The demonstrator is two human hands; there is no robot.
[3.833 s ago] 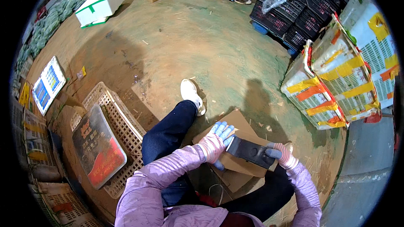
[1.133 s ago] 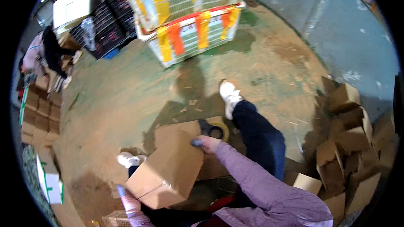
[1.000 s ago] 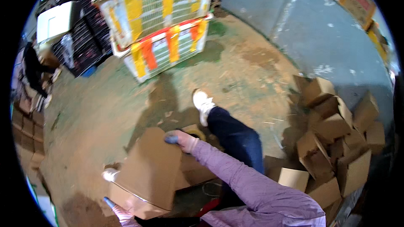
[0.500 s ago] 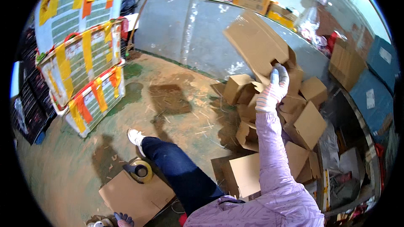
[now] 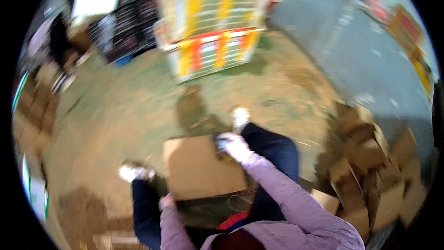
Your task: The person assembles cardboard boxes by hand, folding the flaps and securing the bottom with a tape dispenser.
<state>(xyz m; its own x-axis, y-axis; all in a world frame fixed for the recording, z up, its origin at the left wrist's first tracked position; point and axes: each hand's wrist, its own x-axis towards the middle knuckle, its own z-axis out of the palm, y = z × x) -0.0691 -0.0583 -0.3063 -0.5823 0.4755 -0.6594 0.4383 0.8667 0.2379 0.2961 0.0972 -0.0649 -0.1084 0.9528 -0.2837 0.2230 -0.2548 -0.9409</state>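
A brown cardboard box (image 5: 199, 166), its flat face upward, lies between my legs. At its upper right corner my right hand (image 5: 237, 147) is closed on a tape dispenser (image 5: 220, 142); the dispenser is mostly covered by the glove and blurred. My left hand (image 5: 167, 201) is at the box's lower left corner, touching its edge. Its fingers are smeared by motion, so I cannot make out their pose. Both sleeves are light purple.
Opened cardboard boxes (image 5: 365, 166) are heaped on the right, by a grey panel (image 5: 360, 41). Taped white crates (image 5: 208, 18) stand stacked ahead. Dark crates (image 5: 134, 14) and a bending person (image 5: 51, 41) are at the far left, with stacked cartons (image 5: 37, 111) nearer.
My right hand has let go of a cardboard box above the right-hand heap and come back to the tape dispenser. The view has swung left. My left hand stays by the box between my legs.
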